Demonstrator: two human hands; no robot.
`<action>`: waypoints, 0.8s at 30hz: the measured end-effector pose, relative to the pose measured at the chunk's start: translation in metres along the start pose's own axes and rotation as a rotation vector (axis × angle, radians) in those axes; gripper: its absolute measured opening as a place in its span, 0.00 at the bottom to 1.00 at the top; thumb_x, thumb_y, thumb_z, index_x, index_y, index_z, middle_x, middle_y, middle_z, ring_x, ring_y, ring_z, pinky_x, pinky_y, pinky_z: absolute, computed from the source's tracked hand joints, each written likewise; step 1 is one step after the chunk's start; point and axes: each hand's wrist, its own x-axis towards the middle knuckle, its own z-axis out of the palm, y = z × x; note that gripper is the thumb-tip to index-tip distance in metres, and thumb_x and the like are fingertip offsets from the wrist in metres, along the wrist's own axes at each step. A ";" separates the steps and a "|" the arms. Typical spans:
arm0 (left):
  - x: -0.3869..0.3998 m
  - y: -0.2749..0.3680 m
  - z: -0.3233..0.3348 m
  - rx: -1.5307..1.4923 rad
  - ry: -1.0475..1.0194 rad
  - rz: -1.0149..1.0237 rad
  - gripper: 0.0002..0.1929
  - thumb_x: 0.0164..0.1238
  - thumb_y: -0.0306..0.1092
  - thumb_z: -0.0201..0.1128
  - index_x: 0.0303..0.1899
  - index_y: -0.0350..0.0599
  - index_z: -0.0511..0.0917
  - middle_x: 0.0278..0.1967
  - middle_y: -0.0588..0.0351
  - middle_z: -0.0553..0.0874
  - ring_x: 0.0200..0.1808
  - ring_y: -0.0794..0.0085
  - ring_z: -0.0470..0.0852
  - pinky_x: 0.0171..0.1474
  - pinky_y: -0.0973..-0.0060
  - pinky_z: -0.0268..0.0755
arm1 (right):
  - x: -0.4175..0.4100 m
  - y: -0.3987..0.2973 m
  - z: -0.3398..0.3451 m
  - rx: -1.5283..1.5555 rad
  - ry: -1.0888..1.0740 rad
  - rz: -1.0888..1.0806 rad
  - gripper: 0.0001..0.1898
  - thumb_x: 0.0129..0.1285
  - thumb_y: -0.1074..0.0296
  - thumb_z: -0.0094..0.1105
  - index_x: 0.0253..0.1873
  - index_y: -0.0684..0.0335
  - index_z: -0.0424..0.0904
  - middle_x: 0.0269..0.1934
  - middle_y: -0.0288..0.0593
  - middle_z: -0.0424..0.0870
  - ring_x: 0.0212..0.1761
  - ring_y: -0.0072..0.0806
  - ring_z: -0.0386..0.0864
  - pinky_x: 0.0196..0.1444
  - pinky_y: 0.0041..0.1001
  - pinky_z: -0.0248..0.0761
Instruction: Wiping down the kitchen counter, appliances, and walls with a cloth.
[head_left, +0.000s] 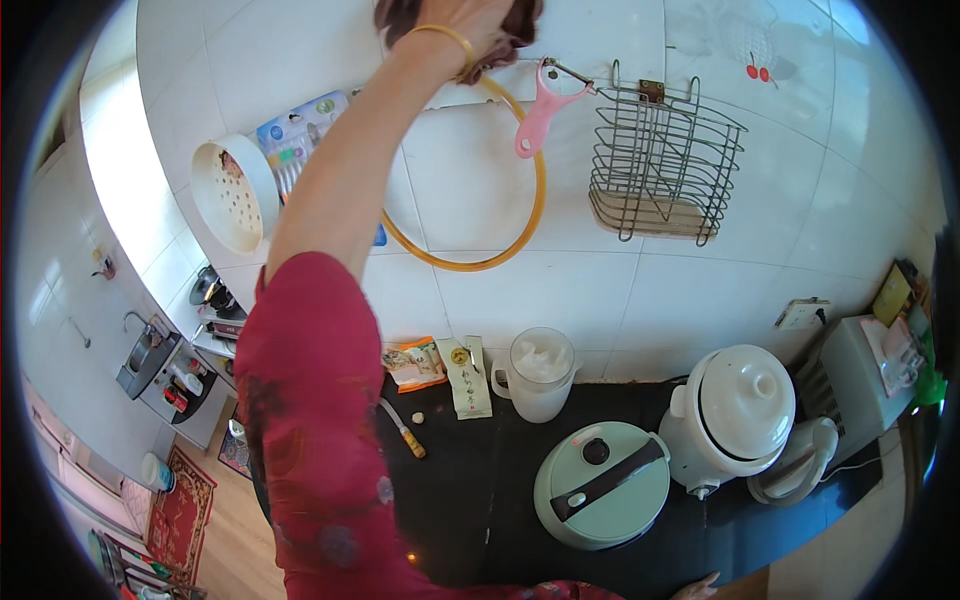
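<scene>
Raised high against the tiled wall, my left hand (476, 26) grips a dark brown cloth (520, 28); the picture's top edge cuts off part of both. Just below it hangs a loop of yellow hose (537, 202). A pink peeler (538, 120) hangs to the right of the hand, beside a wire basket (664, 169). Only part of my right hand (697, 589) shows at the bottom edge, by the front edge of the black counter (457, 510); its grip is hidden. The nearest thing on the counter is a pale green pot lid with a dark handle (585, 454).
A white perforated basket (259, 191) hangs at left. Along the wall stand packets (466, 379) and a plastic jug (536, 386). A brown-handled knife (405, 431) lies near the sleeve. At right are a white lidded cooker (746, 405), a kettle (799, 465) and a wall socket (802, 313).
</scene>
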 end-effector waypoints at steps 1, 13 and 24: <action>-0.002 -0.007 0.003 0.051 -0.013 -0.002 0.35 0.54 0.34 0.71 0.64 0.49 0.63 0.64 0.37 0.64 0.59 0.42 0.71 0.59 0.50 0.67 | -0.012 -0.016 -0.010 -0.057 0.082 -0.093 0.40 0.72 0.38 0.42 0.50 0.86 0.74 0.44 0.76 0.80 0.44 0.60 0.81 0.51 0.44 0.74; 0.008 -0.005 0.007 -0.171 0.049 -0.342 0.33 0.51 0.31 0.72 0.58 0.44 0.64 0.54 0.35 0.67 0.53 0.35 0.73 0.56 0.49 0.71 | -0.030 -0.056 -0.037 0.091 0.014 -0.026 0.42 0.69 0.39 0.49 0.67 0.81 0.62 0.64 0.73 0.67 0.66 0.62 0.68 0.74 0.45 0.50; 0.071 0.109 0.006 -0.203 0.128 0.008 0.31 0.50 0.32 0.74 0.55 0.43 0.67 0.55 0.37 0.67 0.58 0.40 0.73 0.56 0.53 0.74 | -0.048 -0.099 -0.062 -0.018 -0.077 0.041 0.43 0.70 0.42 0.48 0.72 0.78 0.52 0.70 0.70 0.59 0.71 0.60 0.61 0.75 0.46 0.44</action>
